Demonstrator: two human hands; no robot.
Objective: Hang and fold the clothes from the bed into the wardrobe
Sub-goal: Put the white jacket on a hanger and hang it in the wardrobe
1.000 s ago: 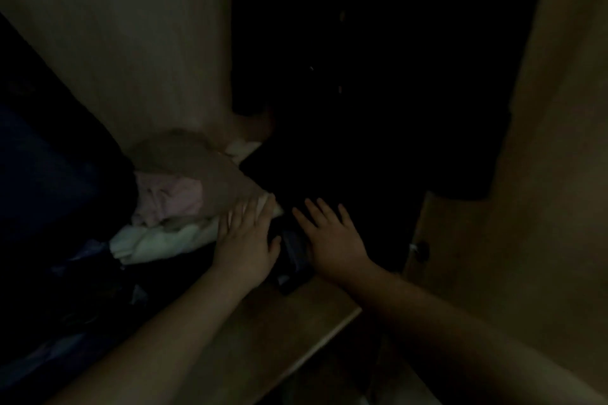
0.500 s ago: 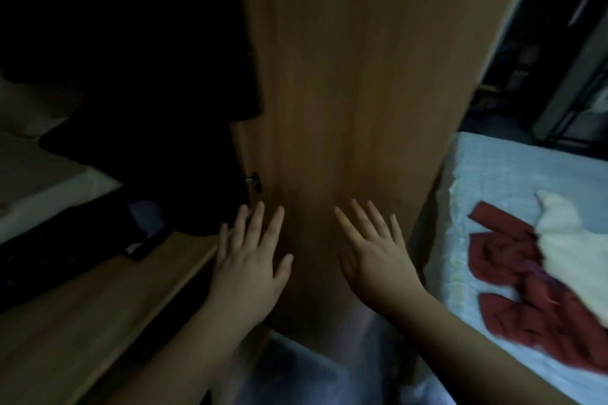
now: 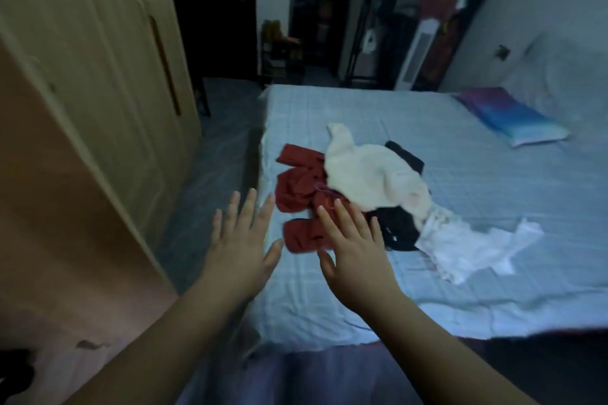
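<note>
Clothes lie heaped on the bed (image 3: 493,194): one red garment (image 3: 301,187), one cream sweater (image 3: 371,174), one black piece (image 3: 394,227), one white piece (image 3: 467,246). Two hands, left hand (image 3: 238,250) and right hand (image 3: 355,253), hover with each grip released, fingers spread, holding nothing. One pillow (image 3: 513,118) lies far right; the wardrobe (image 3: 98,76) stands left.

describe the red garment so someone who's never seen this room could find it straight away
Look at the bed with the pale blue sheet and find the heap of clothes near its left edge. The red garment is the leftmost piece, partly under a cream top. It is the only red thing there.
</note>
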